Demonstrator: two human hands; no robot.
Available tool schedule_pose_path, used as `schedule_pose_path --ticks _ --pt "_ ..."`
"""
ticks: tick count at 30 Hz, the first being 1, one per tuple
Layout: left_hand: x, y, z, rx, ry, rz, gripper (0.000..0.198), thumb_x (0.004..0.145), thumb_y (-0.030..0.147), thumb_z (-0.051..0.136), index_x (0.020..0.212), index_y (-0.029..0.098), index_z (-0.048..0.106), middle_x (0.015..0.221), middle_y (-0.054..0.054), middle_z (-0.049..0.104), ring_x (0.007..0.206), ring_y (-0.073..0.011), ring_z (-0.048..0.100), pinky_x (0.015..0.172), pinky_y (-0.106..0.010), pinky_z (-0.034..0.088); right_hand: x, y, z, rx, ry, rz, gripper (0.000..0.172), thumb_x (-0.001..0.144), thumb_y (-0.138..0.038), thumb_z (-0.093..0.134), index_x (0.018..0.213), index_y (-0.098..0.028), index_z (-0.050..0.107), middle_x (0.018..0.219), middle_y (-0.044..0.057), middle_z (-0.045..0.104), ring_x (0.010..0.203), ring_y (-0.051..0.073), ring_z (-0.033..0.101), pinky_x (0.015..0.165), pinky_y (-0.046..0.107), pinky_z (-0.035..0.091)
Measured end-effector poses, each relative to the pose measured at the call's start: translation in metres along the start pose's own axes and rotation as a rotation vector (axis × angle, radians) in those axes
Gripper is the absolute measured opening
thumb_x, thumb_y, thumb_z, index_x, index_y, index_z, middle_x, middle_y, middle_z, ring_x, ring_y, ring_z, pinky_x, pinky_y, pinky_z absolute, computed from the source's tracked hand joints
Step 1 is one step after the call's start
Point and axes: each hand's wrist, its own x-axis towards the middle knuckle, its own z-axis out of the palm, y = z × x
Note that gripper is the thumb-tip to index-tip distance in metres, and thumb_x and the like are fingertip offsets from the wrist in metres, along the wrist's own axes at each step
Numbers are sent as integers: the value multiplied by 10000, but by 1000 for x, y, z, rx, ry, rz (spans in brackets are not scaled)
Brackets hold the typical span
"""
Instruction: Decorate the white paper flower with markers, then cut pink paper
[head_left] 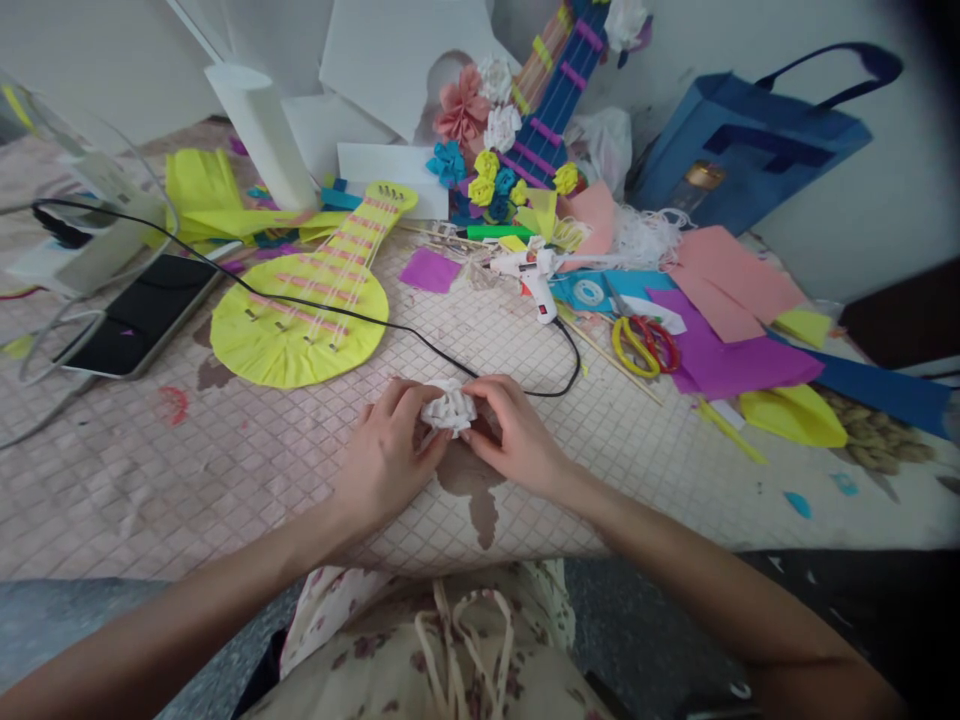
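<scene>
A white paper flower (pixel 450 410) with crumpled petals is held between both hands, low over the front middle of the table. My left hand (pixel 390 440) pinches its left side with thumb and fingers. On the other side, the fingertips of my right hand (pixel 517 430) close on its right edge. Just beyond the hands runs the black cord of a white glue gun (pixel 534 275). Up and to the left lies a yellow paper-covered lute-like instrument (pixel 304 320) with pink strips and strings.
Red and yellow scissors (pixel 646 345) lie among purple paper (pixel 739 370) and pink sheets (pixel 731 280) on the right. A phone (pixel 142 315) is at left. Behind stand a blue instrument (pixel 551 110) with paper flowers, a white cylinder (pixel 262 135) and a blue bag (pixel 750 150).
</scene>
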Motion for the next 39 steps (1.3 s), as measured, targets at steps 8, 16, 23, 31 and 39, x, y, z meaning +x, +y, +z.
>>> schedule_pose_path --ticks 8,16,23,31,39 --pt "-1 -4 0 20 -9 12 347 810 254 643 1123 198 506 1093 -71 553 985 -232 564 820 -397 491 0 -1 -1 15 -4 -11 448 807 -114 585 1204 -239 422 1172 108 502 1132 255 493 977 465 450" --pt "0 -2 1 -14 -3 4 339 810 191 618 1126 209 499 1096 -65 556 929 -206 586 809 -388 500 1 -2 -2 32 13 -4 485 800 -118 594 1225 -259 407 1190 105 506 1142 260 493 979 484 450" --pt "-1 -3 3 31 9 -10 331 816 209 615 1126 208 499 1091 -72 562 991 -240 565 830 -415 497 4 -2 2 21 31 18 449 807 -111 573 1210 -246 429 1162 105 539 1107 256 519 958 474 458" --pt "-1 -4 4 -42 74 10 375 807 128 577 1161 202 475 1112 -84 528 996 -224 555 843 -388 500 6 0 4 19 36 32 430 807 -106 568 1199 -240 452 1145 108 545 1089 256 526 939 470 467" --pt "-9 -7 -1 -137 87 -28 432 808 163 620 1203 201 449 1172 -86 495 922 -173 561 824 -349 510 4 2 2 40 41 3 460 807 -100 577 1225 -232 439 1190 117 511 1145 249 500 980 465 455"
